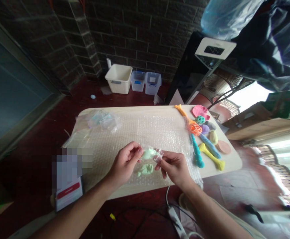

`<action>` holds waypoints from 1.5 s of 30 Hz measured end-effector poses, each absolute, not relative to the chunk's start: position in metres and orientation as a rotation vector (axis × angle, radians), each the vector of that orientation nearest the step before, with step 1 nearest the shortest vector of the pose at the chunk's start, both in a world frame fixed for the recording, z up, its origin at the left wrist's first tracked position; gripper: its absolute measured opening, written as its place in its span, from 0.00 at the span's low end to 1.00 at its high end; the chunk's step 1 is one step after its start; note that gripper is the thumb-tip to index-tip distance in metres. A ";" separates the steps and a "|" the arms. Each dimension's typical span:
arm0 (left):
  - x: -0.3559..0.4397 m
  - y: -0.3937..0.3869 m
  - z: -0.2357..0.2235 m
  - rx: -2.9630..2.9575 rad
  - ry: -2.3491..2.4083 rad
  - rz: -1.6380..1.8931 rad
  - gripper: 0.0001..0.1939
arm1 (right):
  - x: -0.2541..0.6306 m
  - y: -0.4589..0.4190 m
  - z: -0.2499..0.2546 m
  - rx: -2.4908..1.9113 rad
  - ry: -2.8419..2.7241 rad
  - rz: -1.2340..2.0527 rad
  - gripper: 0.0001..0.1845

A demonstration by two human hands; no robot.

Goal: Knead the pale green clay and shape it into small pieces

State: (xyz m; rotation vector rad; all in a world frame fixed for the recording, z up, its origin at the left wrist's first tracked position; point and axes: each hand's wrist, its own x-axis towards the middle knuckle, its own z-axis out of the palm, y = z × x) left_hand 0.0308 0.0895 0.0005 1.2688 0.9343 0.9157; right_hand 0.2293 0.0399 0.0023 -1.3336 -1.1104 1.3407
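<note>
Between my two hands is a clear plastic bag (149, 153) with pale green clay inside. My left hand (127, 159) pinches the bag's left side between thumb and fingers. On the opposite side, my right hand (173, 166) grips the bag's right edge. Just below the bag, a torn lump of light green clay (146, 169) rests on the bubble wrap (157, 129) that covers the table. Both hands are held a little above this sheet.
Several coloured clay shapes, among them a yellow bone shape (212, 157) and a teal beaded stick (196, 152), lie at the table's right. Clear packets (107, 121) sit at the back left. A tablet-like device (69, 192) is at the front left. Bins (118, 79) stand on the floor beyond.
</note>
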 end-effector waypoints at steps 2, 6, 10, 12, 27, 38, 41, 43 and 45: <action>0.029 0.089 0.001 1.307 0.922 0.912 0.13 | 0.229 0.041 0.001 -1.332 -1.102 1.335 0.21; 0.025 0.091 0.002 1.385 0.926 0.943 0.09 | 0.230 0.040 0.002 -1.321 -1.176 1.269 0.18; 0.025 0.093 0.005 1.289 0.936 1.022 0.07 | 0.234 0.035 0.005 -1.373 -1.409 1.035 0.15; 0.026 0.093 0.006 1.173 0.939 1.039 0.04 | 0.233 0.033 0.007 -1.396 -1.499 0.891 0.14; 0.030 0.084 0.009 0.925 0.956 0.958 0.06 | 0.229 0.031 0.000 -1.240 -1.341 1.334 0.19; 0.037 0.088 0.007 0.604 0.903 1.095 0.11 | 0.211 0.032 -0.001 -1.284 -1.158 1.271 0.18; 0.034 0.088 0.009 0.762 0.888 0.975 0.17 | 0.216 0.039 0.004 -1.303 -1.083 1.220 0.17; 0.030 0.089 0.008 0.868 0.905 0.919 0.14 | 0.220 0.044 0.008 -1.303 -1.039 1.206 0.18; 0.026 0.091 0.006 1.005 0.927 0.897 0.14 | 0.223 0.048 0.012 -1.288 -1.027 1.235 0.18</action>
